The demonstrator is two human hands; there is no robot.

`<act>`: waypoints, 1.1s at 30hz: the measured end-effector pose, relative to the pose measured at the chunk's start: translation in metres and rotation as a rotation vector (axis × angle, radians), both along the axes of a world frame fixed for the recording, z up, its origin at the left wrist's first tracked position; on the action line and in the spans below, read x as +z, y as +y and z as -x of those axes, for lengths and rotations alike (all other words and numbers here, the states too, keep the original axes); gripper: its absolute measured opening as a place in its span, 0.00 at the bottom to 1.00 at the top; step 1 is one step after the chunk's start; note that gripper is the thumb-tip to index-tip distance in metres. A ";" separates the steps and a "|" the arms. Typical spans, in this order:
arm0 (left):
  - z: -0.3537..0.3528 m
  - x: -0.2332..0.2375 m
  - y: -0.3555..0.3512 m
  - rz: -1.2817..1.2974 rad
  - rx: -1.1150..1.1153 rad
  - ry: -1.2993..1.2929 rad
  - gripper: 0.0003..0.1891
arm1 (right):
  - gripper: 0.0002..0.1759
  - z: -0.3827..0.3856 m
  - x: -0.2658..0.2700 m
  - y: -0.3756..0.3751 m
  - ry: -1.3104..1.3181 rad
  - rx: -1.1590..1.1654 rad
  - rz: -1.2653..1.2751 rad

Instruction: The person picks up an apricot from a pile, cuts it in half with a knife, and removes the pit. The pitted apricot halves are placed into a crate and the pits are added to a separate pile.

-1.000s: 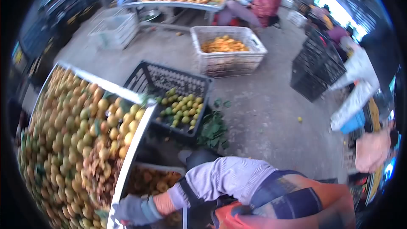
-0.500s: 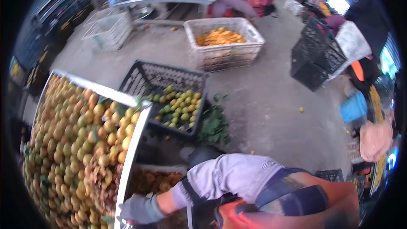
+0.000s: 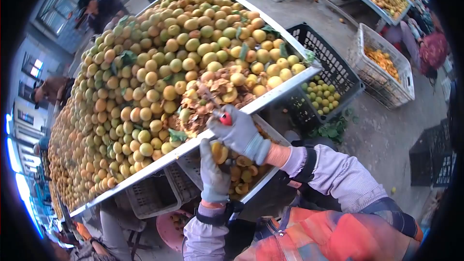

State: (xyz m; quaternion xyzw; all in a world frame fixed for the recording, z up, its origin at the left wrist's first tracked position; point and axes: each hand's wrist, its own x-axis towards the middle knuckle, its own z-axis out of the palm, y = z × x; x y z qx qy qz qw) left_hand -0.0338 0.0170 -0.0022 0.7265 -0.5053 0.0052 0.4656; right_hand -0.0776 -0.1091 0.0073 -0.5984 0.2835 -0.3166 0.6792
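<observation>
Grey gloves cover both of my hands. My right hand (image 3: pixel 239 133) is closed on a small knife with a red handle (image 3: pixel 225 119); its thin blade points up and left over a heap of brown peelings (image 3: pixel 195 111). Just below the table's white rim, my left hand (image 3: pixel 214 174) holds a cut apricot (image 3: pixel 219 152) between its fingers and thumb. Underneath the hands stands a pale crate (image 3: pixel 261 183) with halved orange apricots (image 3: pixel 241 174) in it. Whole yellow-green apricots (image 3: pixel 145 92) cover the sloping table before me.
A black crate (image 3: pixel 345 75) with green fruit stands beyond the table's right corner. Further right is a white crate (image 3: pixel 406 84) of orange fruit. Grey baskets (image 3: pixel 152 198) and a pink basin (image 3: pixel 169 229) sit under the table. Other people (image 3: pixel 104 12) are along its far side.
The view has swung left over the table. My left hand with the cut apricot has come into view, and my right hand with the knife now shows fully near the rim.
</observation>
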 end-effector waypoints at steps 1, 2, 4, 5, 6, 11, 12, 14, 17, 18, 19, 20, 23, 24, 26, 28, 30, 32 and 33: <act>0.001 0.015 -0.002 -0.063 -0.085 0.284 0.17 | 0.16 -0.002 0.004 -0.005 -0.068 -0.010 -0.015; -0.011 0.007 -0.001 -0.134 -0.175 0.837 0.16 | 0.15 -0.003 0.005 -0.013 -0.051 0.000 -0.048; -0.015 -0.016 -0.008 -0.056 -0.151 0.896 0.14 | 0.14 -0.005 0.008 -0.027 -0.058 -0.033 -0.051; -0.016 -0.025 -0.009 -0.096 -0.169 0.616 0.13 | 0.13 -0.006 0.009 -0.031 -0.084 -0.074 -0.021; -0.015 -0.012 -0.012 -0.215 -0.220 0.134 0.15 | 0.13 -0.006 0.012 -0.037 -0.088 -0.071 -0.046; -0.001 -0.010 -0.010 -0.334 0.029 0.411 0.17 | 0.14 -0.008 0.005 -0.056 -0.137 -0.151 -0.087; -0.001 -0.008 -0.013 -0.236 0.024 0.494 0.17 | 0.14 -0.009 0.000 -0.058 -0.115 -0.148 -0.088; -0.005 0.000 -0.013 -0.200 0.033 0.507 0.19 | 0.12 -0.009 -0.003 -0.060 -0.091 -0.130 -0.100; -0.009 0.011 -0.016 -0.097 0.057 0.535 0.20 | 0.10 0.000 0.011 -0.063 -0.193 -0.051 -0.294; -0.008 0.012 -0.016 -0.067 0.081 0.547 0.22 | 0.09 0.002 0.018 -0.062 -0.235 -0.089 -0.302; -0.010 0.016 -0.018 -0.036 0.104 0.557 0.23 | 0.09 0.003 0.019 -0.066 -0.237 -0.091 -0.303; -0.015 0.021 -0.026 0.065 0.110 0.378 0.26 | 0.09 0.005 0.020 -0.071 -0.253 -0.120 -0.275; -0.023 0.041 -0.045 -0.046 0.220 -0.141 0.36 | 0.10 0.014 0.023 -0.078 -0.269 -0.152 -0.250; -0.022 0.042 -0.053 -0.045 0.219 -0.141 0.36 | 0.10 0.016 0.025 -0.078 -0.279 -0.165 -0.258; -0.016 0.037 -0.073 -0.231 0.218 -0.464 0.41 | 0.11 0.019 0.027 -0.080 -0.306 -0.177 -0.265; -0.021 0.021 -0.098 -0.363 0.239 -0.459 0.37 | 0.11 0.027 0.032 -0.084 -0.317 -0.191 -0.281; -0.035 0.011 -0.113 -0.456 0.232 -0.456 0.32 | 0.12 0.036 0.034 -0.088 -0.353 -0.174 -0.315; -0.049 0.011 -0.121 -0.495 0.204 -0.438 0.30 | 0.12 0.043 0.038 -0.089 -0.339 -0.157 -0.322; -0.053 0.011 -0.126 -0.523 0.211 -0.430 0.29 | 0.12 0.046 0.039 -0.091 -0.330 -0.136 -0.321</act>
